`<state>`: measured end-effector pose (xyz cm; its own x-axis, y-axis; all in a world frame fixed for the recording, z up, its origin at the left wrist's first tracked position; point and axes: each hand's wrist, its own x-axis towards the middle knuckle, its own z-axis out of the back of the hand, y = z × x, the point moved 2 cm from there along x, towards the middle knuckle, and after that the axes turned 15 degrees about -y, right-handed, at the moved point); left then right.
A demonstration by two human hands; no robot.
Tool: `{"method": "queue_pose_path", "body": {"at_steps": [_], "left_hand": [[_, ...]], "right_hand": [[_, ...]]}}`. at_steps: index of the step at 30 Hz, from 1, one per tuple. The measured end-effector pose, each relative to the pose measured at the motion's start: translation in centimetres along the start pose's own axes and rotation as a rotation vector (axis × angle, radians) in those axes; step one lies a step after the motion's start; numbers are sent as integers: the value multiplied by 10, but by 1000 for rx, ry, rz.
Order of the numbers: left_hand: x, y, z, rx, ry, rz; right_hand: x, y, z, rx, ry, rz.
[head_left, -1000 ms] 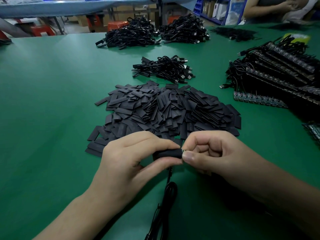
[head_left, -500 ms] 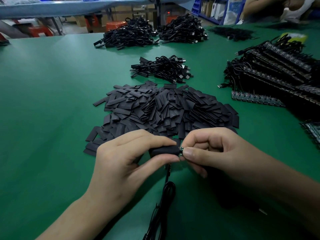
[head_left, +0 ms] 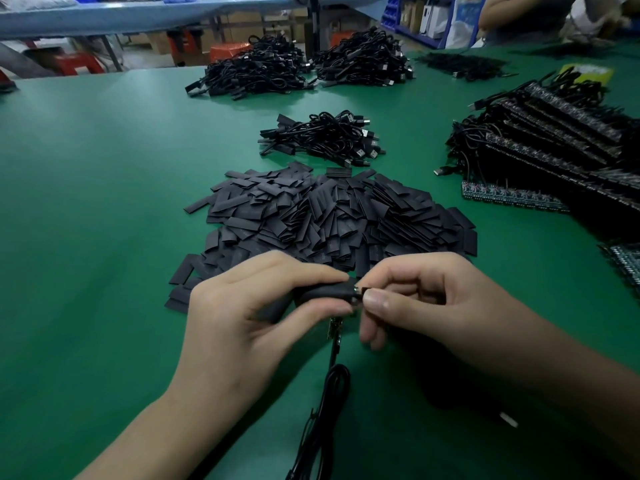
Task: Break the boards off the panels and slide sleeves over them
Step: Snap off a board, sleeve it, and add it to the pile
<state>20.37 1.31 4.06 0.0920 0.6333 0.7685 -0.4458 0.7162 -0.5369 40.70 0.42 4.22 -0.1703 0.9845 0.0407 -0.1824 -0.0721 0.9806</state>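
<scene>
My left hand (head_left: 242, 327) pinches a black sleeve (head_left: 322, 295) between thumb and forefinger, closed flat on it above the green table (head_left: 86, 202). The sleeve is matte, slightly bulged, lying crosswise. At its right end a sliver of the board (head_left: 358, 293) peeks out, with a glint of metal; my right hand (head_left: 426, 306) nips that end, thumb and forefinger closed tight. A black cable (head_left: 329, 403) hangs from under the sleeve and coils toward me. Just beyond my knuckles lies the pile of flat black sleeves (head_left: 329, 216); the stacked panels (head_left: 554, 150) sit to the right.
</scene>
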Motion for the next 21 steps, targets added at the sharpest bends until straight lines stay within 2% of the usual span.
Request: {"method": "queue_pose_path", "body": {"at_steps": [4,13,21], "left_hand": [[1,3,1,1,-16,41],[0,3,0,-3,49,15],[-1,1,0,9,35,-15]], "right_hand": [[-2,2,-2,-100,-32,76],[-4,2,-5,-319,-83,171],[-4,2,-5,-259,-69,180]]}}
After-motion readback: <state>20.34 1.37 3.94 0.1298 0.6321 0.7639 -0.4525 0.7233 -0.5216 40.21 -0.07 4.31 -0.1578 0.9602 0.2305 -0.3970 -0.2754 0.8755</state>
